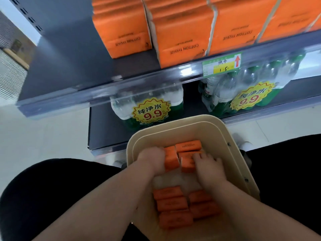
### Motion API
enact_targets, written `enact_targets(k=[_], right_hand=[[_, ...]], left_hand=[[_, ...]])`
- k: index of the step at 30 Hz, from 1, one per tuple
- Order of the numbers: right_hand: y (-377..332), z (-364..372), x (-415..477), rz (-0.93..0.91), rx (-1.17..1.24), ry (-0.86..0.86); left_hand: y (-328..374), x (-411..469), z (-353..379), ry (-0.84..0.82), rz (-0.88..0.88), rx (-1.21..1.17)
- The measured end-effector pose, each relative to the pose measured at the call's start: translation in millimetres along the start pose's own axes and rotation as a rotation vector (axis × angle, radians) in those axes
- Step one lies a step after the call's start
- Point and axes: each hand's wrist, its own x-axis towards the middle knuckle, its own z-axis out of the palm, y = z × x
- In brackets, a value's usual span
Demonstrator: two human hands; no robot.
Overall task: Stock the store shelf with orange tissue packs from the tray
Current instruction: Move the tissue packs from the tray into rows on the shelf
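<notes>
A beige tray (224,134) sits on my lap and holds several orange tissue packs. Both hands are down inside it at the far cluster. My left hand (152,158) grips the left side of an upright orange pack (171,159). My right hand (207,164) grips another orange pack (187,163) from the right. One more pack (188,145) lies beyond them. A second group of packs (175,206) lies nearer me between my forearms. Above, the grey store shelf (73,66) carries rows of large orange tissue bundles (180,32).
Shrink-wrapped water bottle packs (149,110) with yellow 9.9 stickers stand on the lower shelf, right behind the tray. A green and yellow price tag (221,65) hangs on the shelf rail. The left part of the tissue shelf is bare. Pale floor lies to the left.
</notes>
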Motion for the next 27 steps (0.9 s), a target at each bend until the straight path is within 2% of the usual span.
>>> enact_targets(k=[6, 13, 19, 22, 27], right_hand=[[-17, -74, -25, -0.103, -0.064, 0.234], [-16, -165, -46, -0.226, -0.112, 0.546], [-2, -217, -44, -0.303, -0.184, 0.662], [7, -216, -36, -0.287, -0.125, 0.64], [0, -211, -18, -0.326, 0.023, 0.584]], left_hand=[[-7, -65, -47, 0.28, -0.069, -0.008], [-26, -135, -111, 0.641, -0.123, -0.13], [-42, -176, -183, 0.912, -0.198, -0.146], [-51, -176, -213, 0.959, -0.239, -0.107], [-62, -146, -245, 0.903, -0.289, -0.14]])
